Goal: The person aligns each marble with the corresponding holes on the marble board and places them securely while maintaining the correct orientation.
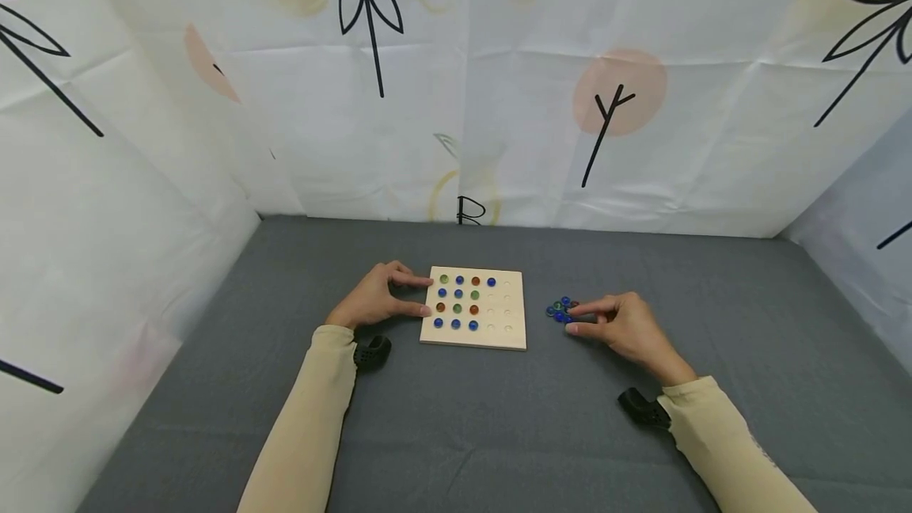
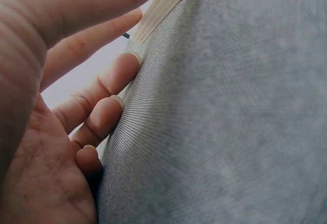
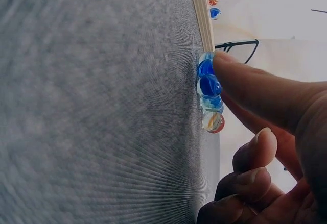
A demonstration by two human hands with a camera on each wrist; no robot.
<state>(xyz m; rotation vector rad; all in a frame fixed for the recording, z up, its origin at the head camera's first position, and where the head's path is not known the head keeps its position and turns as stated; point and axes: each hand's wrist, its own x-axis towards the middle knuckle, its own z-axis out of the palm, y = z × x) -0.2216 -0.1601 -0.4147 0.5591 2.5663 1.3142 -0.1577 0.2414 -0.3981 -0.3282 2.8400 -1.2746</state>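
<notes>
A square wooden board (image 1: 507, 339) lies on the grey cloth, with blue, green and reddish glass marbles in its left columns and bare hollows at its right. My left hand (image 1: 378, 295) touches the board's left edge with index finger and thumb extended. Right of the board, a small cluster of marbles (image 1: 559, 316) sits on the cloth, mostly blue. My right hand (image 1: 627, 328) reaches in from the right, thumb and index finger apart at the cluster. In the right wrist view the thumb (image 3: 255, 83) is against a blue marble (image 3: 208, 86); its index fingertip is hidden.
Grey cloth (image 1: 456, 434) covers the table. A white fabric backdrop (image 1: 513, 141) with printed plants rises behind it and along the sides. Each wrist carries a black device, one on the left wrist (image 1: 373, 352) and one on the right (image 1: 644, 408).
</notes>
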